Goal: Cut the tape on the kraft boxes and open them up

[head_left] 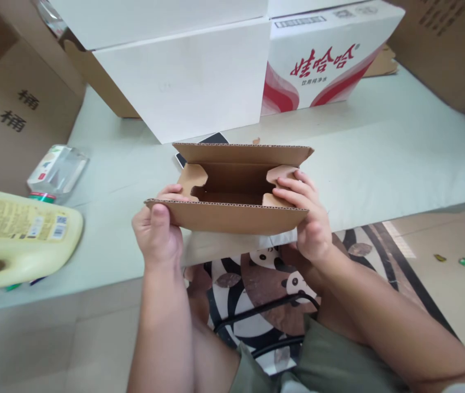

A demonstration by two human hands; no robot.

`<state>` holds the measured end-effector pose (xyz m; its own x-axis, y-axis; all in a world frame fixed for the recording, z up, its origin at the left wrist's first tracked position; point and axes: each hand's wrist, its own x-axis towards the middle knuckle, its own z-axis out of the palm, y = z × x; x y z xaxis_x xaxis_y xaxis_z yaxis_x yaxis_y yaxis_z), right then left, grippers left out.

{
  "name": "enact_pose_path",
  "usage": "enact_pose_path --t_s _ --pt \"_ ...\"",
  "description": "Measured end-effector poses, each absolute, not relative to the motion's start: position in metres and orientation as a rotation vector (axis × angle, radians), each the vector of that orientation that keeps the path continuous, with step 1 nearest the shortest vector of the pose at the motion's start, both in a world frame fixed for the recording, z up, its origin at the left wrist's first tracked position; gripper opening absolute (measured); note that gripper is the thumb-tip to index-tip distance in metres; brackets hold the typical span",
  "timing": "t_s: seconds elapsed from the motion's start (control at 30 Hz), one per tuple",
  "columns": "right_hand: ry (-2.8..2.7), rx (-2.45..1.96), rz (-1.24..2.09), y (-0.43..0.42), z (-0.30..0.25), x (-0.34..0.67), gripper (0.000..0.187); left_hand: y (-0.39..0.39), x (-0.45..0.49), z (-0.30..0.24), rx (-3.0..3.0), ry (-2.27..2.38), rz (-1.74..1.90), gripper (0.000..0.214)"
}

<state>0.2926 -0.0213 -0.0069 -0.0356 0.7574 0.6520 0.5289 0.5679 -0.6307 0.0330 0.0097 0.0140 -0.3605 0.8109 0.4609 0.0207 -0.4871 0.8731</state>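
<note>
A small brown corrugated cardboard box is held open at the near edge of a pale mat, its top flaps spread toward and away from me. My left hand grips its left end, thumb on the near flap and fingers curled over the left side flap. My right hand grips the right end, fingers pressing the right side flap inward. The inside of the box looks empty.
A yellow plastic jug lies at the left beside a clear bottle. Large white boxes, one with red print, stand behind. A phone lies under the far flap. Brown cartons flank left and right.
</note>
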Motion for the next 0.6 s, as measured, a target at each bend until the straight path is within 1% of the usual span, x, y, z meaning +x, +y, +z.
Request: enact_pose_path --t_s 0.03,0.17,0.23,0.33,0.43,0.53,0.6 --pt "-1.693 -1.064 0.25 -0.022 -0.006 0.29 0.068 0.009 0.033 0.013 1.312 1.15 1.895 0.047" --pt "-1.614 -1.09 0.268 -0.029 -0.005 0.276 0.041 0.008 0.034 0.01 1.264 1.208 1.85 0.039" --pt "-1.553 -1.106 0.325 -0.032 -0.006 0.272 0.037 0.007 0.034 0.008 1.277 1.205 1.836 0.037" --pt "-1.509 -1.128 0.369 -0.032 -0.009 0.273 0.043 0.007 0.033 0.006 1.337 1.167 1.831 0.037" --pt "-1.531 -1.169 0.363 -0.027 -0.009 0.28 0.056 0.008 0.03 0.004 1.39 1.149 1.812 0.037" --pt "-1.589 -1.193 0.36 -0.019 -0.008 0.289 0.07 0.008 0.028 0.0 1.438 1.141 1.752 0.042" --pt "-1.613 -1.152 0.381 -0.016 -0.007 0.292 0.075 0.006 0.027 0.0 1.45 1.116 1.722 0.043"
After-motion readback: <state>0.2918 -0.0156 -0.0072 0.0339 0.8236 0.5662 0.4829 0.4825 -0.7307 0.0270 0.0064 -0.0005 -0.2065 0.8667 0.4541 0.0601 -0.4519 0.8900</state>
